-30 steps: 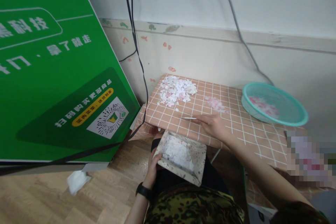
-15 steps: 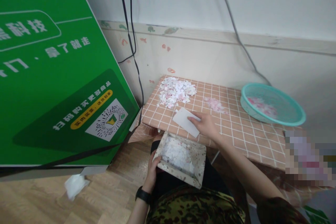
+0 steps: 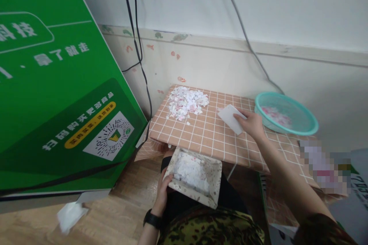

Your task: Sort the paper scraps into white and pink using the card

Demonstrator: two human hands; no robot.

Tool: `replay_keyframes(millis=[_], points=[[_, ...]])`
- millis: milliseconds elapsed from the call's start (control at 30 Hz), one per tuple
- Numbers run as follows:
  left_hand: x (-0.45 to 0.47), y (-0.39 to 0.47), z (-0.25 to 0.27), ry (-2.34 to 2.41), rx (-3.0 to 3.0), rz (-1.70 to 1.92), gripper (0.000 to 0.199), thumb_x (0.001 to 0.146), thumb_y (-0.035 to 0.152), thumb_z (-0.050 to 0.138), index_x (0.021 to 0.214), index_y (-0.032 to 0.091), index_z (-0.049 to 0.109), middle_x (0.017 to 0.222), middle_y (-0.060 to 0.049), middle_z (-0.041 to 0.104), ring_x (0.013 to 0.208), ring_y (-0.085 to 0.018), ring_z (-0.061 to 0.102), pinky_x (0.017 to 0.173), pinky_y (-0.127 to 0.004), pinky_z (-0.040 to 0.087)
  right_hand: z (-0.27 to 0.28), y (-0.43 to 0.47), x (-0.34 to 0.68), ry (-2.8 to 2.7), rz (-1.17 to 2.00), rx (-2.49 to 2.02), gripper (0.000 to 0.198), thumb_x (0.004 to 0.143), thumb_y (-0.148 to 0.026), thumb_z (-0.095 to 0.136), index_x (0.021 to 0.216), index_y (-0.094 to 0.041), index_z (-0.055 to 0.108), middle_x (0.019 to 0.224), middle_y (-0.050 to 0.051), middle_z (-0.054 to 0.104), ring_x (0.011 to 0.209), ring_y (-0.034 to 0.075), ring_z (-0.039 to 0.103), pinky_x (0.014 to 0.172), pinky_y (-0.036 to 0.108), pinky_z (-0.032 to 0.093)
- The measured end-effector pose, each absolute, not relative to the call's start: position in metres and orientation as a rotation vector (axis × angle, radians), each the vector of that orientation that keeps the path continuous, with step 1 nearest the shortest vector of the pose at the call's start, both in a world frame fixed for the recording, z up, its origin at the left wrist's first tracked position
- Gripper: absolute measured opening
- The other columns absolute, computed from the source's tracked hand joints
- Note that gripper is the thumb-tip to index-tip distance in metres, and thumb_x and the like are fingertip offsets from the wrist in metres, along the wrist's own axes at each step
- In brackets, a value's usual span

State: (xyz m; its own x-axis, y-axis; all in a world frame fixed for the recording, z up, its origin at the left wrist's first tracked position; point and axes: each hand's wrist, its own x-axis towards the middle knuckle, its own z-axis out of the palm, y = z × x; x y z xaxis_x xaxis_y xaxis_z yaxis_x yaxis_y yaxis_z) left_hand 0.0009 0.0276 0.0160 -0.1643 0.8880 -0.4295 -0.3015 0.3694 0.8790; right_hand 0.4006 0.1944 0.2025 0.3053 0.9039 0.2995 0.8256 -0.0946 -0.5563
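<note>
My left hand grips the left side of a pale, speckled box over my lap, just below the table's front edge. White paper scraps lie in the box. In my right hand is a flat white card, held by one end low over the checked tablecloth. The card and hand largely cover the spot where pinkish scraps lay. To their left spreads a heap of torn white paper scraps, some pinkish.
A turquoise plastic basket with pinkish scraps stands at the table's right, by the wall. A large green panel rises at left, with black cables hanging beside it. White plastic lies on the floor.
My right hand has moved the card right and away from me, from beside the white heap to over the pinkish scraps. The left hand still holds the box; the view has shifted slightly.
</note>
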Motion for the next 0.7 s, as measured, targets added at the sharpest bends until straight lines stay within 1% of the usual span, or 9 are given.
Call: replay_keyframes(millis=[100,200,333,433,533,700], points=[[0.001,0.029,0.015,1.396,0.533,1.172,0.066,0.059,0.054,0.078,0.111,0.014,0.07,0.091,-0.007,0.075,0.085,-0.032,0.068,0.074,-0.037,0.05,0.202,0.195,0.393,-1.536,0.225,-1.813,0.043,0.085,-0.042,0.062,0.117,-0.017,0.076,0.112,0.013,0.077,0.101,0.033,0.072,0.089,0.044,0.054],[0.0,0.027,0.012,1.433,0.463,1.121,0.072,0.055,0.057,0.079,0.112,0.014,0.07,0.082,-0.005,0.072,0.074,-0.029,0.066,0.066,-0.036,0.05,0.195,0.198,0.385,-1.621,0.32,-1.747,0.042,0.087,-0.045,0.062,0.116,-0.019,0.076,0.11,0.011,0.077,0.099,0.031,0.073,0.089,0.043,0.055],[-0.002,0.023,0.008,1.403,0.45,1.098,0.069,0.059,0.057,0.079,0.112,0.014,0.07,0.082,-0.005,0.072,0.073,-0.028,0.067,0.064,-0.036,0.052,0.188,0.205,0.392,-1.63,0.246,-1.779,0.039,0.087,-0.042,0.062,0.116,-0.021,0.076,0.113,0.01,0.077,0.103,0.032,0.072,0.091,0.044,0.054],[-0.002,0.021,0.008,1.389,0.45,1.112,0.069,0.059,0.057,0.08,0.112,0.014,0.069,0.082,-0.005,0.072,0.071,-0.027,0.067,0.061,-0.034,0.052,0.19,0.209,0.406,-1.628,0.202,-1.79,0.039,0.087,-0.041,0.062,0.117,-0.02,0.076,0.112,0.011,0.077,0.101,0.032,0.072,0.089,0.046,0.055],[0.0,0.02,0.012,1.401,0.456,1.121,0.069,0.058,0.057,0.08,0.111,0.014,0.069,0.08,-0.005,0.071,0.07,-0.026,0.067,0.059,-0.034,0.051,0.195,0.214,0.413,-1.631,0.234,-1.71,0.042,0.088,-0.045,0.062,0.119,-0.02,0.075,0.114,0.012,0.076,0.101,0.033,0.073,0.088,0.046,0.055],[0.004,0.016,0.021,1.399,0.5,1.105,0.067,0.065,0.061,0.075,0.111,0.013,0.07,0.081,-0.006,0.072,0.074,-0.029,0.067,0.061,-0.037,0.053,0.205,0.226,0.388,-1.656,0.266,-1.565,0.04,0.087,-0.045,0.065,0.116,-0.02,0.076,0.114,0.012,0.076,0.105,0.033,0.072,0.091,0.047,0.055]])
